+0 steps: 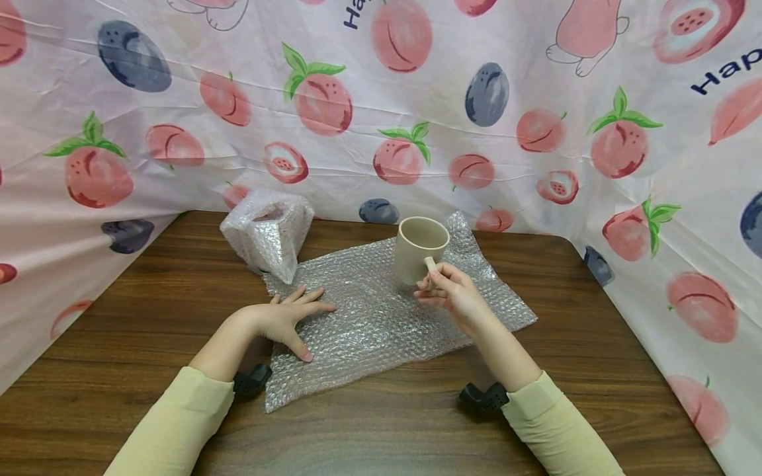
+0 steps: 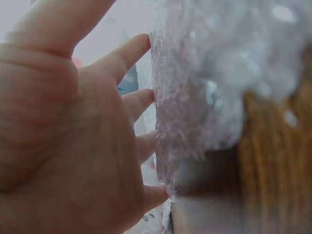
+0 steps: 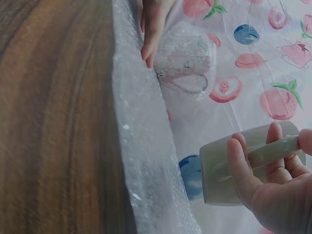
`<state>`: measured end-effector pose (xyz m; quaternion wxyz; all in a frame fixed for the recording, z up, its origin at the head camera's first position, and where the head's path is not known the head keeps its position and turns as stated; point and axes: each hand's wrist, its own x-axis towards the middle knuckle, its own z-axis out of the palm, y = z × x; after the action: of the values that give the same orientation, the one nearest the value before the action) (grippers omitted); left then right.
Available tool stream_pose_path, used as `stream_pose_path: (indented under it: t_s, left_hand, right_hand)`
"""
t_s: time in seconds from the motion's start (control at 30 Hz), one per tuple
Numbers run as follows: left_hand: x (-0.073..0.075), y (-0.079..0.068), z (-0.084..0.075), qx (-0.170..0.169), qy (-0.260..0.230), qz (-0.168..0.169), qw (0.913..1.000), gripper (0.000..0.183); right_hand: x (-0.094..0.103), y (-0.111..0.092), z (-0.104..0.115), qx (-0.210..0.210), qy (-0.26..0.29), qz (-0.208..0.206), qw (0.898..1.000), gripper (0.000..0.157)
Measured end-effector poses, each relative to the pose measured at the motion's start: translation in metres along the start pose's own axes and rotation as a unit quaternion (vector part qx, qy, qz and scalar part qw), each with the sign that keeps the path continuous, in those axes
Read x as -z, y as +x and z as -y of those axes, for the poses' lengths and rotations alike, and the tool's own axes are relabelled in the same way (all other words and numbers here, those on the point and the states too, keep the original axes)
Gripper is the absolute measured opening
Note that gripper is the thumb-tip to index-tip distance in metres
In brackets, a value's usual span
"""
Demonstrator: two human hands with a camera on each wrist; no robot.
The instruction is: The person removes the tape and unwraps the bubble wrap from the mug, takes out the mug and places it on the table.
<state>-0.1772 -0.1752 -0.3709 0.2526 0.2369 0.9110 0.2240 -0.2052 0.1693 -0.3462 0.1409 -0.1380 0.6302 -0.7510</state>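
Note:
A cream mug point(image 1: 415, 254) is upright over the right half of a sheet of bubble wrap point(image 1: 369, 330). My right hand point(image 1: 455, 294) grips its handle, fingers curled through and around it; the right wrist view shows the mug's base point(image 3: 204, 175) close over the sheet. On the sheet's left edge my left hand point(image 1: 286, 322) rests with fingers spread and straight. In the left wrist view, the fingertips point(image 2: 146, 97) press against the bubbly surface point(image 2: 180, 107).
A bundle in bubble wrap point(image 1: 270, 228) stands at the back left, just beyond my left hand, overlapping the sheet's corner. Dark wooden table point(image 1: 595, 370) surrounds the sheet. A fruit-print cloth point(image 1: 524, 178) hangs behind and along both sides.

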Motion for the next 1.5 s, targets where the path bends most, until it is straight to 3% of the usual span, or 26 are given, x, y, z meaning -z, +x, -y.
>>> stream_pose_path:
  t_s: [0.47,1.5]
  left_hand:
    - [0.0,0.001,0.0,0.002,0.002,-0.002,1.0,0.099]
    - [0.001,-0.001,-0.003,0.003,0.003,-0.003,1.0,0.097]
  right_hand:
    - [0.015,-0.001,0.014,0.017,-0.011,-0.017,1.0,0.018]
    - [0.046,-0.01,0.042,0.039,-0.002,-0.103,0.994,0.015]
